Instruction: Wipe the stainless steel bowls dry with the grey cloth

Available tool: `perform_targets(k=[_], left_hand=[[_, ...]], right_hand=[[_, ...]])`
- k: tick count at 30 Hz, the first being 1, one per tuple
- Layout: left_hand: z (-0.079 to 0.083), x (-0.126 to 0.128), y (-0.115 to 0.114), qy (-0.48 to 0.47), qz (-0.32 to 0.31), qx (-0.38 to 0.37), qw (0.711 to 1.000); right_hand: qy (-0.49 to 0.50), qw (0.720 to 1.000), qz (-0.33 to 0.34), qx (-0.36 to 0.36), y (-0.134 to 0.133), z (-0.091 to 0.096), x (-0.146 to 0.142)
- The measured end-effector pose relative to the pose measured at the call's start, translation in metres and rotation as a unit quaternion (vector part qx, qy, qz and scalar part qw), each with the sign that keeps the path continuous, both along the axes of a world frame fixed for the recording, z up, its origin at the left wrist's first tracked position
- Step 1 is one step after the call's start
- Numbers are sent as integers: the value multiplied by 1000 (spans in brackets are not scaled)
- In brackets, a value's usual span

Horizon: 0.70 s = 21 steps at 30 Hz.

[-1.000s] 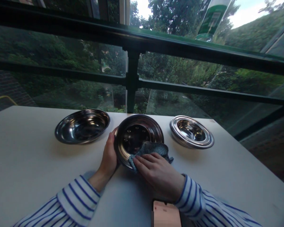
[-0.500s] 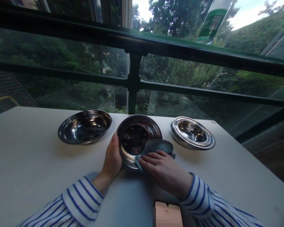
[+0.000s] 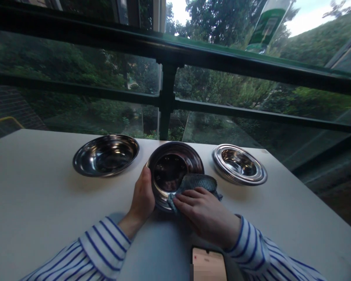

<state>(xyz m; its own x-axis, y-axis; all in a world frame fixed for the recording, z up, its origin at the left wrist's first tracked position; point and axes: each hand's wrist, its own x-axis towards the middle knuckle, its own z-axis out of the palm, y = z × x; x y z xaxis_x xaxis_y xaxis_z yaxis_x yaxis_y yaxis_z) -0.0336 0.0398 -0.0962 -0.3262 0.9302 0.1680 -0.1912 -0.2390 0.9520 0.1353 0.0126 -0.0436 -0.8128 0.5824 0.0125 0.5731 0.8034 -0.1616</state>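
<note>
A shiny steel bowl [image 3: 170, 171] is tilted toward me at the middle of the white table. My left hand [image 3: 144, 195] grips its left rim, with the thumb on the edge and the other fingers hidden behind. In my right hand [image 3: 204, 212] is a bluish-grey cloth [image 3: 199, 182], bunched and pressed against the bowl's lower right rim. Part of the cloth folds up over the fingers. The right thumb is out of sight beneath the hand.
A wide steel basin [image 3: 107, 156] stands at the back left, and nested steel bowls [image 3: 240, 164] at the back right. A phone [image 3: 209, 263] lies near my right forearm. Beyond the table [image 3: 41, 203] run a dark green railing [image 3: 105, 91] and glass; a bottle [image 3: 267, 27] stands on the ledge.
The bowl, both hands and the cloth sit slightly farther right in view, and the camera has shifted a little. The cloth stays on the lower right rim.
</note>
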Motion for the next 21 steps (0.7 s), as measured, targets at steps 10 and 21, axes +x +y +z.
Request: perform_targets(k=[10, 21], left_hand=[[1, -1, -2, 27, -10, 3, 1000], [6, 0, -4, 66, -2, 21, 998]], right_hand=[[-10, 1000, -14, -1, -1, 2, 0], [15, 1000, -10, -7, 0, -2, -8]])
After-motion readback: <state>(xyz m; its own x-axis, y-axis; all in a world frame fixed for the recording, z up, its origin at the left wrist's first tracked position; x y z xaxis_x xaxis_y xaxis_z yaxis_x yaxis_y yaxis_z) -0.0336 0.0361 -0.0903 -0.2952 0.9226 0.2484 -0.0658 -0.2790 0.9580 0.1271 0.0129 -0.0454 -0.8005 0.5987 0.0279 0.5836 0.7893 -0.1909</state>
